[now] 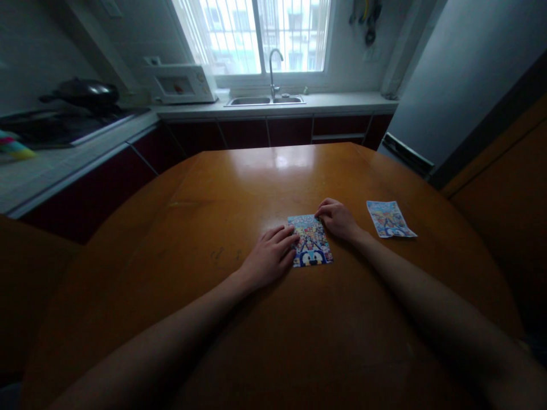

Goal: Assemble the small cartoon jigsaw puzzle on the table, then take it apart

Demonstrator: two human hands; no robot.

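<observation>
The left hand (272,251), fingers loosely extended, rests on a rectangular, multicoloured printed-paper sheet (314,242) on the glossy brown wooden bench (171,267); the curled right hand (335,218) touches the sheet's top-right corner, grip unclear.

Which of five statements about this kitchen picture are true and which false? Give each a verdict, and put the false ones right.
1. The left hand rests on the left edge of a printed sheet. True.
2. The right hand is at that sheet's near right corner. False: it is at the far right corner.
3. A second sheet lies to the right of both hands. True.
4. The black pan stands right of the microwave. False: it stands left of it.
5. The sink is below the window. True.
</observation>
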